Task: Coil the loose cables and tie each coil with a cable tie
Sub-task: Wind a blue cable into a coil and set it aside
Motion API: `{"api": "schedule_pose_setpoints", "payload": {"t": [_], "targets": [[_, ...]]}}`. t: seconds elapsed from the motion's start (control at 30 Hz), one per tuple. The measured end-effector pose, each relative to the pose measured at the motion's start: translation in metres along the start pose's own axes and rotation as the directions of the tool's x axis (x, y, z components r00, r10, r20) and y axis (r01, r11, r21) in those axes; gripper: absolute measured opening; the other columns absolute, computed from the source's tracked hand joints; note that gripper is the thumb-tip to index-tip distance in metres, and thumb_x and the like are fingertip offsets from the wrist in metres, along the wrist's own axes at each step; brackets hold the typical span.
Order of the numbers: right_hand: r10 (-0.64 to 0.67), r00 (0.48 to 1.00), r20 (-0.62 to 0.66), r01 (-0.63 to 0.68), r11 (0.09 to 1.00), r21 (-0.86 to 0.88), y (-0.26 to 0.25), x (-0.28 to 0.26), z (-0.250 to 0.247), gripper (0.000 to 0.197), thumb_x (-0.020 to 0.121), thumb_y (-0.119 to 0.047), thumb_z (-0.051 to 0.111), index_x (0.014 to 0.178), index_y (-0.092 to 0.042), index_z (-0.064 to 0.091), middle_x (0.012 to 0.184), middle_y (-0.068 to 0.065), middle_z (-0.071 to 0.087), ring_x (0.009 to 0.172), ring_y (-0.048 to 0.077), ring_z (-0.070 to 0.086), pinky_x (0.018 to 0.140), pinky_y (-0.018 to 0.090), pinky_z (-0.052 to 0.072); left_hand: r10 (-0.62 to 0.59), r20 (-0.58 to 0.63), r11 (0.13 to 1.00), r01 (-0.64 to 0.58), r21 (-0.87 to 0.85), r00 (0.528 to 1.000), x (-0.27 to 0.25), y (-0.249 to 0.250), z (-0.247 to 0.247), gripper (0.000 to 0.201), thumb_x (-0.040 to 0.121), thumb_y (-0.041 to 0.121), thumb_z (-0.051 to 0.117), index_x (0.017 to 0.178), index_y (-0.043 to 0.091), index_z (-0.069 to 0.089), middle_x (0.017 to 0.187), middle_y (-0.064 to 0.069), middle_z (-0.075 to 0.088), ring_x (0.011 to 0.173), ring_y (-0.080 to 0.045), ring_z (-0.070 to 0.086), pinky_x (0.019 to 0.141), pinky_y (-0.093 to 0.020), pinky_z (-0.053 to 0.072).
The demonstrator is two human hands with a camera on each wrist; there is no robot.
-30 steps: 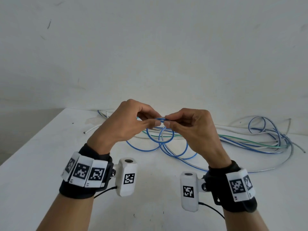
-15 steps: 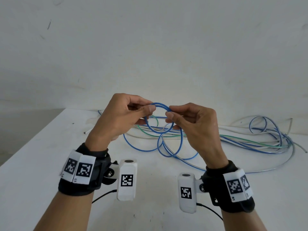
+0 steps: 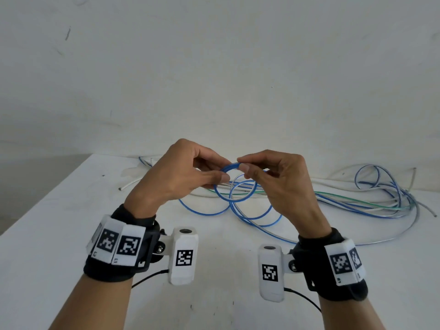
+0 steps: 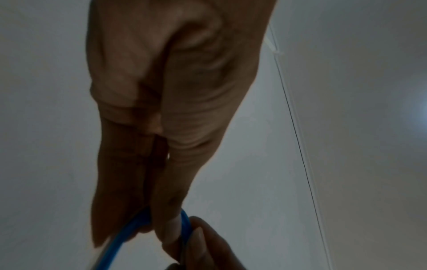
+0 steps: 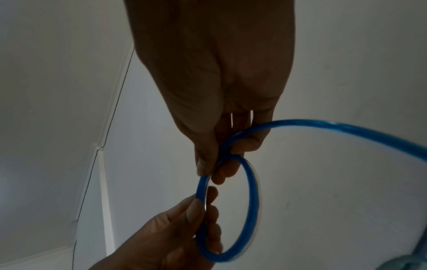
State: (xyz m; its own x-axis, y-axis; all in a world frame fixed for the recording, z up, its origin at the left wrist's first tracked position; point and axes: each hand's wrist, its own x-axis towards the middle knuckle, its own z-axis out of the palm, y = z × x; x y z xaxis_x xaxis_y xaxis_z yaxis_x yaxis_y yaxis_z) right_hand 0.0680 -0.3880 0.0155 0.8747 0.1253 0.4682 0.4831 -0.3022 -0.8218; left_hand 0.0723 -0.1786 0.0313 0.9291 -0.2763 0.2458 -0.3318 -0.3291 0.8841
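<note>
A small coil of blue cable hangs in the air between my hands, above the white table. My left hand pinches its left side between thumb and forefinger. My right hand pinches its top. The right wrist view shows the blue cable ring held by my right hand at its upper left and by the left hand's fingers lower down. In the left wrist view, blue cable runs past my left hand. The cable's tail drops in loose loops onto the table.
A tangle of blue, green, white and grey cables lies along the back and right of the table. A white cable end pokes out at the back left. A plain wall stands behind the table.
Both hands rose with the coil. The right hand's pinch shifted to the top of the ring, and the left hand's pinch moved down its left side.
</note>
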Motion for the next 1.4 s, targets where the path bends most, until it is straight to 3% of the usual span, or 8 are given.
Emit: {"api": "schedule_pose_setpoints", "payload": {"t": [0.2,0.47,0.73,0.87,1.0,1.17,1.3,1.4], "targets": [[0.019,0.992,-0.126,0.005,0.982,0.188,-0.006,0.000,0.003,0.006,0.086,-0.017,0.078,0.089,-0.016,0.074,0.081,0.007,0.077,0.073,0.023,0.075,0.059,0.026,0.055,-0.052,-0.040,0.951,0.037,-0.308,0.998,0.002,-0.002,-0.003,0.021,0.081,-0.003,0.077,0.099,0.007,0.075,0.081,-0.008,0.076,0.071,-0.019,0.072,0.070,-0.026,0.061],[0.072,0.996,0.048,-0.081,0.970,0.229,-0.005,-0.001,-0.007,0.023,0.101,-0.006,0.059,0.117,-0.017,0.072,0.096,0.007,0.078,0.083,0.026,0.075,0.069,0.030,0.062,-0.071,-0.107,0.866,0.008,-0.500,0.992,0.003,-0.002,-0.003,0.028,0.073,0.008,0.076,0.101,0.005,0.074,0.085,-0.015,0.076,0.076,-0.024,0.075,0.073,-0.028,0.061],[0.073,0.996,-0.045,-0.054,0.945,0.322,-0.009,-0.001,-0.004,0.013,0.093,-0.008,0.069,0.106,-0.005,0.067,0.093,0.011,0.078,0.079,0.027,0.076,0.067,0.027,0.060,-0.055,-0.166,0.804,-0.054,-0.592,0.985,0.005,0.002,0.000,0.034,0.071,0.005,0.076,0.105,0.003,0.073,0.090,-0.015,0.076,0.080,-0.026,0.076,0.075,-0.029,0.061],[0.077,0.996,-0.054,-0.055,0.944,0.325,-0.008,-0.001,-0.003,0.014,0.092,-0.003,0.070,0.104,-0.009,0.071,0.092,0.011,0.078,0.078,0.026,0.076,0.068,0.028,0.060,-0.054,-0.196,0.845,-0.059,-0.531,0.979,0.006,-0.003,-0.001,0.036,0.074,0.009,0.077,0.109,0.004,0.073,0.094,-0.015,0.076,0.085,-0.028,0.076,0.077,-0.030,0.061],[0.045,0.999,-0.001,-0.045,0.988,0.147,0.001,0.000,-0.002,0.013,0.093,-0.006,0.071,0.099,-0.017,0.077,0.088,0.005,0.078,0.075,0.021,0.072,0.065,0.026,0.055,-0.033,-0.125,0.947,-0.009,-0.321,0.992,0.006,-0.005,0.001,0.049,0.082,0.036,0.070,0.126,0.014,0.065,0.108,-0.009,0.076,0.103,-0.024,0.073,0.092,-0.035,0.059],[0.021,0.995,0.093,-0.020,1.000,-0.017,0.000,-0.001,0.004,0.017,0.092,-0.010,0.073,0.093,-0.025,0.080,0.082,-0.010,0.075,0.080,0.015,0.068,0.070,0.037,0.052,-0.115,0.002,0.956,0.111,-0.272,0.993,0.007,-0.003,0.017,0.039,0.101,0.044,0.051,0.116,0.011,0.067,0.091,-0.003,0.069,0.070,-0.017,0.065,0.076,-0.030,0.057],[0.001,0.995,0.100,0.002,0.999,-0.037,0.000,-0.002,0.006,0.016,0.093,-0.009,0.072,0.096,-0.023,0.079,0.081,-0.016,0.075,0.079,0.003,0.067,0.069,0.019,0.050,-0.223,0.058,0.954,0.230,-0.190,0.973,0.010,-0.006,0.027,0.044,0.104,0.049,0.045,0.097,0.008,0.061,0.064,0.006,0.052,0.058,-0.011,0.045,0.066,-0.031,0.044],[0.006,0.996,0.089,-0.006,1.000,-0.002,-0.002,-0.003,0.010,0.012,0.091,-0.009,0.074,0.097,-0.020,0.075,0.084,-0.010,0.077,0.076,0.005,0.071,0.064,0.015,0.048,-0.210,0.010,0.977,0.210,-0.026,0.978,0.012,-0.006,0.029,0.046,0.104,0.055,0.038,0.087,0.015,0.054,0.061,0.011,0.045,0.064,-0.015,0.041,0.067,-0.036,0.040]]}}
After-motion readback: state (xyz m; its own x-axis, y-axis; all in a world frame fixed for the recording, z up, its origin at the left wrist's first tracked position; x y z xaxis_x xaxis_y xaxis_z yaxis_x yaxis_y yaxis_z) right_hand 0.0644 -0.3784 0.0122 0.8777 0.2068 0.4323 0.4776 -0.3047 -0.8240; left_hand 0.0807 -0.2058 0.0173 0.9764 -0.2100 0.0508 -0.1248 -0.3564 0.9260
